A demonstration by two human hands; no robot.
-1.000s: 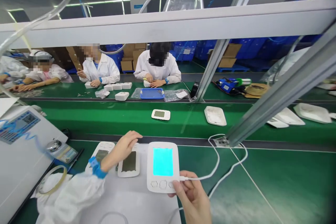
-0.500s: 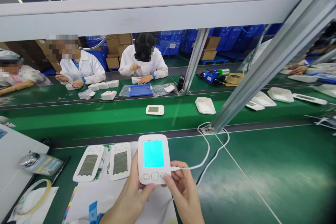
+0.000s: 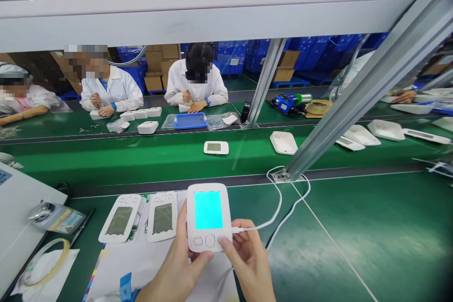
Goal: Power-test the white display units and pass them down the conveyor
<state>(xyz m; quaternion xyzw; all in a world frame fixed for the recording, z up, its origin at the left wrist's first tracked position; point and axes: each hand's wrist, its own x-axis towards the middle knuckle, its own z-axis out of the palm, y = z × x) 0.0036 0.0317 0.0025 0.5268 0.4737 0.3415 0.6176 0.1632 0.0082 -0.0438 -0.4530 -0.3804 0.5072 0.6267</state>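
A white blood pressure monitor (image 3: 192, 217) with a bright cyan screen and a row of buttons below it is held up in front of me. My left hand (image 3: 184, 255) grips its left side and bottom edge, the thumb along the bottom. My right hand (image 3: 249, 255) is closed at the lower right corner, thumb on the right-hand button. Plugged into the right side is a white cable (image 3: 262, 224), which passes over my right fingers. Left of my hands, two front panels with grey displays, a left panel (image 3: 112, 233) and a right panel (image 3: 173, 214), lie on white paper (image 3: 123, 264).
Beyond the bench, a green conveyor (image 3: 159, 160) carries a display panel (image 3: 216, 147) and white housings (image 3: 283, 143). A metal post (image 3: 347, 85) slants down on the right. A bottle (image 3: 58, 219) and tape roll (image 3: 63, 259) lie left. Co-workers sit across.
The parts on the conveyor have shifted right. The monitor sits slightly lower in view, still in both hands, its screen still cyan. A co-worker's raised hand opposite has come down toward a white part.
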